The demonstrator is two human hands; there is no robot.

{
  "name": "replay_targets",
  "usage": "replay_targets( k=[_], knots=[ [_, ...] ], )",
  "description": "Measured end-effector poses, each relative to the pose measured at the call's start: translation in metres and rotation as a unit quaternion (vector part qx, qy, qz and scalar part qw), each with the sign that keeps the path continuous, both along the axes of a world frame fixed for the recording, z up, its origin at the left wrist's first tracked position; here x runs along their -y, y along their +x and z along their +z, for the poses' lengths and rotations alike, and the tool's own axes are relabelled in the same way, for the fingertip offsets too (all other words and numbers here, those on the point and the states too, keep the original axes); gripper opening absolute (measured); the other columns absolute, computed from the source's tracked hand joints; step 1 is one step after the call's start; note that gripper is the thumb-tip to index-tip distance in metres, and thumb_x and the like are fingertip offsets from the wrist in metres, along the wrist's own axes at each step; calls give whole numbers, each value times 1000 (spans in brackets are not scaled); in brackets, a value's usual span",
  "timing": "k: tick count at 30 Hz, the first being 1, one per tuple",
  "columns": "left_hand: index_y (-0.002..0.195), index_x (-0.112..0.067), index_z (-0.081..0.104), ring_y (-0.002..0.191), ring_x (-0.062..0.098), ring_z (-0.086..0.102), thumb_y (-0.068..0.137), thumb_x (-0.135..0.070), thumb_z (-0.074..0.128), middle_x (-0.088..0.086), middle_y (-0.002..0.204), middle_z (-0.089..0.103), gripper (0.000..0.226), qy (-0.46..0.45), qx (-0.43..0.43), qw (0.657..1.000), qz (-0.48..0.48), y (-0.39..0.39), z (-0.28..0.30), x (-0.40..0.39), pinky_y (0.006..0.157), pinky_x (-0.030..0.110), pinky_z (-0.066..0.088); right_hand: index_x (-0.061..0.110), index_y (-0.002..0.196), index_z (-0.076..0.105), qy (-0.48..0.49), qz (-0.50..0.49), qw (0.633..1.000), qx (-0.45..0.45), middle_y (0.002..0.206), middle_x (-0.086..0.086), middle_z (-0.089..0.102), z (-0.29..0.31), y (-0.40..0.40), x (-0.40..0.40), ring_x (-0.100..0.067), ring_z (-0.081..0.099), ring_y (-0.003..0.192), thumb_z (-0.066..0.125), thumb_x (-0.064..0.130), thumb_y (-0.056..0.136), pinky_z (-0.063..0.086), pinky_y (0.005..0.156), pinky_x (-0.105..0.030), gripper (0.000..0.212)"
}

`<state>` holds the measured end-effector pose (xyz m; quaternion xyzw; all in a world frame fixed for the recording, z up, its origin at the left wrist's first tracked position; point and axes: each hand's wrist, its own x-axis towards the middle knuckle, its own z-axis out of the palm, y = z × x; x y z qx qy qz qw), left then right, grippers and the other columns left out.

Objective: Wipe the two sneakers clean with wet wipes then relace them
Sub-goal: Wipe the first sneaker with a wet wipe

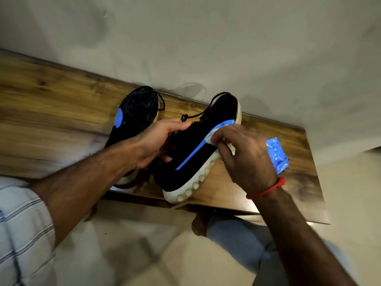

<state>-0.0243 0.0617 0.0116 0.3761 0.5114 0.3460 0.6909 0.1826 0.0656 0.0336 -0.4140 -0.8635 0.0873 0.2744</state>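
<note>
Two black sneakers with blue stripes and white soles lie on a wooden table (pixel 51 104). My left hand (pixel 156 141) grips the right sneaker (pixel 193 153) at its collar, tilting it on its side. My right hand (pixel 245 153) pinches a white wet wipe (pixel 211 137) against the blue stripe and upper sole edge of that sneaker. Black laces (pixel 203 112) run loose over its toe. The left sneaker (pixel 136 116) lies behind my left hand, toe toward the wall, partly hidden by my wrist.
A blue wet-wipe packet (pixel 277 155) lies on the table to the right of my right hand. A pale wall (pixel 206 48) runs directly behind the table. Below the table's near edge are a tiled floor (pixel 144 254) and my knee in jeans (pixel 243 242).
</note>
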Motion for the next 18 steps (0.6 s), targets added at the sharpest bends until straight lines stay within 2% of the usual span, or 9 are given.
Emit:
replay_targets(
  k=[2, 4, 6, 7, 9, 12, 14, 16, 18],
  knots=[
    [93, -23, 63, 57, 6, 58, 102, -37, 51, -7, 70, 62, 21, 1, -5, 1000, 5, 0, 0, -1, 43, 21, 38, 5, 88, 68, -20, 75, 997, 8, 90, -8, 68, -4, -18, 20, -30, 65, 85, 62, -5, 82, 52, 77, -42, 13],
    [97, -20, 62, 58, 8, 58, 102, -37, 52, -5, 71, 62, 21, 0, -7, 1000, 6, -2, -2, -3, 45, 23, 39, 4, 91, 69, -40, 155, 987, 18, 94, -11, 67, -8, -38, 43, -31, 64, 89, 54, 3, 88, 52, 81, -41, 16],
    [101, -19, 65, 71, 16, 61, 100, -39, 55, 0, 81, 64, 23, -5, 2, 1000, 2, -3, -4, -4, 59, 29, 44, 3, 92, 70, -51, 212, 976, 27, 96, -13, 67, -10, -47, 52, -32, 63, 91, 51, 3, 90, 51, 82, -40, 18],
    [98, -19, 66, 74, 18, 60, 100, -39, 56, 0, 82, 65, 23, -9, 8, 1000, -2, -3, -5, -4, 63, 30, 43, 3, 92, 69, -54, 221, 973, 29, 97, -13, 66, -10, -46, 49, -32, 62, 92, 54, 0, 89, 51, 82, -41, 16],
    [87, -21, 65, 63, 12, 59, 101, -39, 55, -4, 73, 63, 25, -8, 0, 1000, -12, -4, -3, -3, 53, 26, 41, 4, 92, 70, -45, 186, 981, 24, 97, -10, 67, -9, -34, 33, -30, 63, 92, 60, -5, 85, 51, 83, -41, 16],
    [88, -21, 63, 55, 7, 57, 102, -35, 53, -6, 69, 61, 22, -7, 17, 1000, -24, -3, -2, -3, 39, 21, 38, 7, 84, 71, 2, 44, 999, 6, 90, -7, 69, 0, 0, -4, -25, 64, 85, 64, -7, 76, 50, 81, -34, 18],
    [96, -19, 62, 55, 7, 59, 101, -34, 55, -6, 72, 60, 17, -13, 25, 999, -34, 0, -3, -1, 36, 21, 39, 8, 81, 71, 42, -58, 997, -1, 84, -2, 67, 7, 22, -22, -17, 61, 79, 66, -8, 71, 44, 78, -18, 19],
    [108, -20, 61, 61, 7, 63, 100, -36, 58, -4, 83, 62, 18, -11, 1, 999, -38, 2, -7, 0, 38, 22, 40, 8, 79, 71, 57, -104, 993, 1, 81, 8, 59, 8, 32, -30, -9, 56, 77, 68, -10, 70, 36, 77, -4, 21],
    [103, -19, 63, 68, 10, 64, 100, -36, 56, -2, 87, 63, 18, 16, -24, 998, -56, 3, -10, 1, 41, 23, 42, 10, 80, 71, 40, -104, 994, 5, 82, 12, 57, 3, 31, -26, -7, 54, 77, 67, -7, 72, 36, 75, -8, 19]
  ],
)
